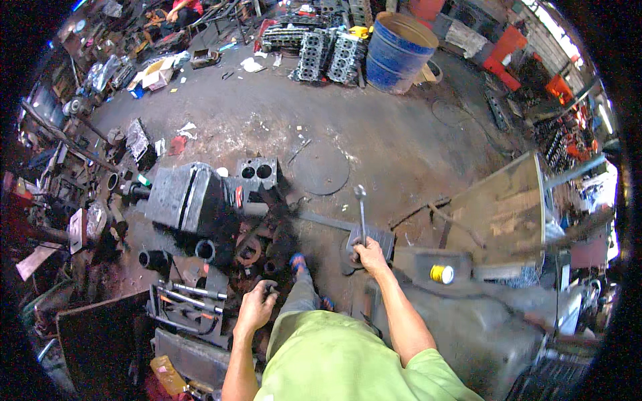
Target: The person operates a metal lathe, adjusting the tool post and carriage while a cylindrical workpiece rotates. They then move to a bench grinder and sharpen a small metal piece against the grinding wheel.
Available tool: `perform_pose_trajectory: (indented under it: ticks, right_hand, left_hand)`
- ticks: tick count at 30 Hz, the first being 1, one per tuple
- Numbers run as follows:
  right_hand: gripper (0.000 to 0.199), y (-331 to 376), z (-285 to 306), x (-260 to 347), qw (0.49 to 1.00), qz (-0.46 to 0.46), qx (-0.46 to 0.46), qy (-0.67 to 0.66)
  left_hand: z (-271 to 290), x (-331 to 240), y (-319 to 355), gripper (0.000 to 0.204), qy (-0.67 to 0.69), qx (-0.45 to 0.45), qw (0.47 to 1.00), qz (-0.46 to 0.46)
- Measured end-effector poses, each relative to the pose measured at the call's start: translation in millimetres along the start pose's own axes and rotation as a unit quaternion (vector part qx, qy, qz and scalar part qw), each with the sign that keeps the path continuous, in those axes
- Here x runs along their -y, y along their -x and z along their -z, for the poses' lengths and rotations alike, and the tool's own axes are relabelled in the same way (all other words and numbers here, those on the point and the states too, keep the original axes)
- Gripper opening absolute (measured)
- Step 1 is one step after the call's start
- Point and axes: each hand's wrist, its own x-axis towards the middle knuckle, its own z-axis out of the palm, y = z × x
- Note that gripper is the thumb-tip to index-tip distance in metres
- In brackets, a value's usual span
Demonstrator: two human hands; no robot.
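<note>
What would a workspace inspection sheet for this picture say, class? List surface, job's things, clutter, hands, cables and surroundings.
Surface: stained, dusty concrete floor.
Job's things: long metal wrench, held upright; small dark part, kind unclear.
Clutter: grey metal blocks, a two-bore engine block, pipes and scrap at the left.
Hands: right hand closed on the wrench's lower end; left hand closed on the small dark part.
Cables: nothing seen.
Surroundings: blue drum, cylinder heads, yellow spool on a metal bench.
</note>
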Motion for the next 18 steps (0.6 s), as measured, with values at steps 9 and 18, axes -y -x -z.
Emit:
perform_pose_trajectory:
  ticks: [9, 18]
  right_hand:
    - [0.023, -140.0, 99.4, -90.7, 0.874, -0.179, -0.063, 0.448]
    - [0.031, -265.2, 93.2, -68.5, 0.809, -0.218, 0.153, 0.524]
  left_hand:
    - [53.1, -75.1, -252.5, 0.037, -0.001, 0.087, 0.995, -0.051]
    - [102.9, -143.0, -497.1, 0.043, -0.092, 0.068, 0.984, -0.134]
